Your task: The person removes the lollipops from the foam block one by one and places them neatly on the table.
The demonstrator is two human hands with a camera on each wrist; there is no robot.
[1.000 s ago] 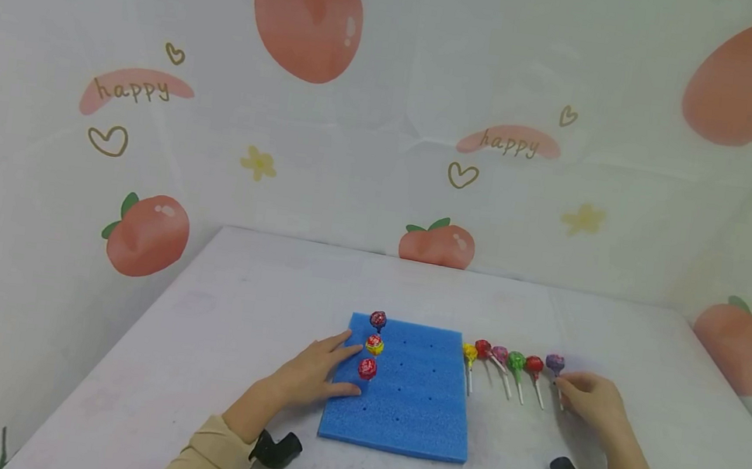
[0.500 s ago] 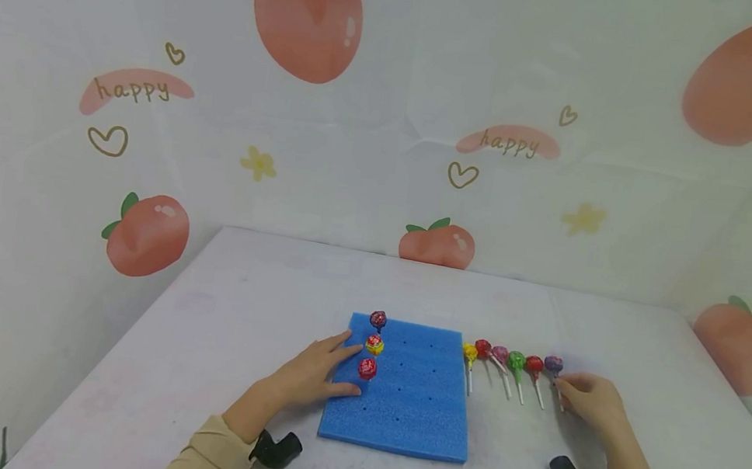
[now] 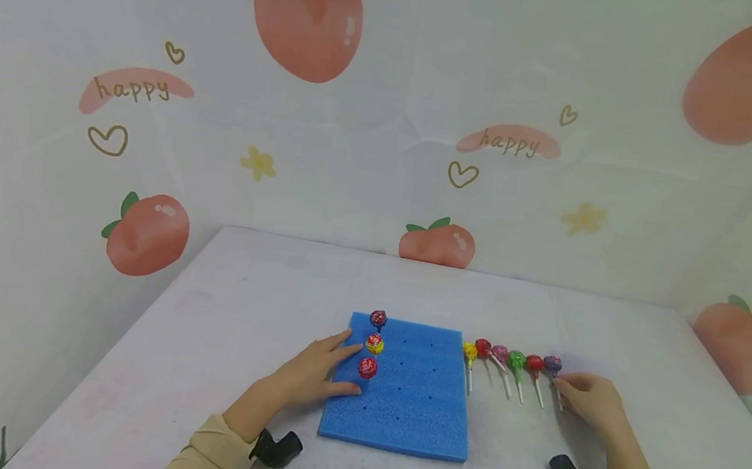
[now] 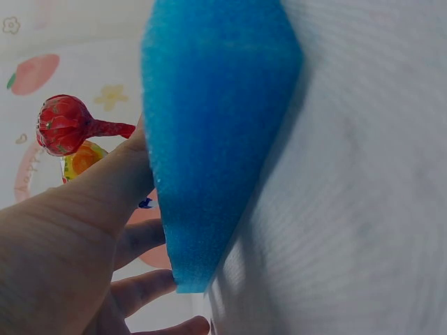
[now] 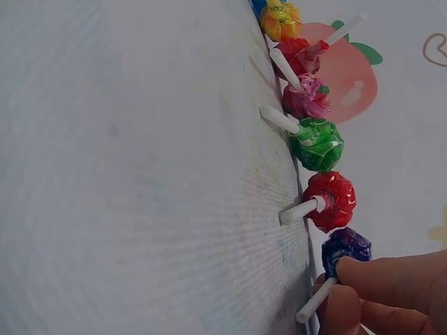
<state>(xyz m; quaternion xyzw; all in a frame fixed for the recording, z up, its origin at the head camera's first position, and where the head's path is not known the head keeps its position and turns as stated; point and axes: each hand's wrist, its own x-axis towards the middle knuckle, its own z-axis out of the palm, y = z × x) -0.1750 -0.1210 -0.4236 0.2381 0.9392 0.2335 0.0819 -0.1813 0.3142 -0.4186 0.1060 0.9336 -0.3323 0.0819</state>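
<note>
Foam (image 3: 394,434), blue and holding three upright lollipops (image 3: 368,368), is touched at its left side by the spread left hand (image 3: 311,371), while a purple lollipop (image 3: 553,363), at the right end of a row of lollipops (image 3: 516,361) on the table (image 3: 272,276), is pinched by its stick in the right hand (image 3: 593,402).

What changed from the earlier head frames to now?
Very little: the head of the purple lollipop shifted slightly left, toward the neighbouring red lollipop. The right hand still pinches it; nothing was visibly let go. Unchanged: left hand on the blue foam board, three lollipops standing in it, the other lollipops lying in the row.
</note>
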